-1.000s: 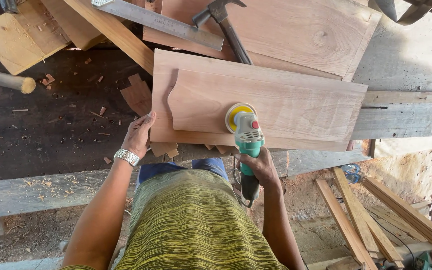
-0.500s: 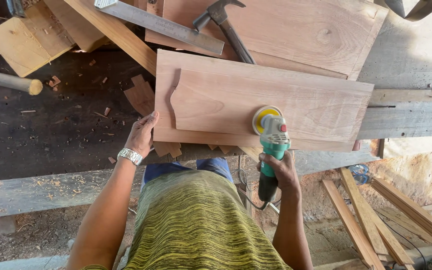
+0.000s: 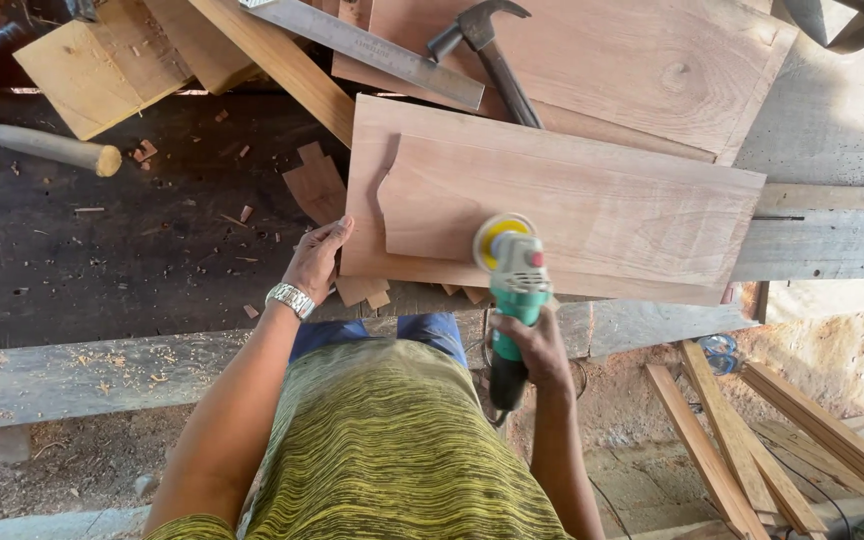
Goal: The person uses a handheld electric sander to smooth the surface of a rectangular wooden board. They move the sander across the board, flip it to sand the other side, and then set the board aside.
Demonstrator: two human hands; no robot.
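Observation:
My right hand (image 3: 535, 350) grips the body of a green and grey angle grinder (image 3: 515, 278). Its yellow sanding disc rests on the near edge of a reddish wooden board (image 3: 592, 205). That board, cut with a curved notch at its left end, lies on a larger board (image 3: 367, 180) of the same wood. My left hand (image 3: 315, 258), with a metal watch at the wrist, presses flat on the lower board's near left corner. Both boards lie on a dark workbench (image 3: 132, 250).
A claw hammer (image 3: 487, 50) and a steel square (image 3: 372, 45) lie on another wide board (image 3: 632, 60) behind. A wooden handle (image 3: 47, 145), offcut blocks (image 3: 102, 60) and chips sit at the left. Loose slats (image 3: 742, 450) lie on the ground at the right.
The grinder first slid right along the board's near edge, then came back left to the middle. My left hand stayed on the corner.

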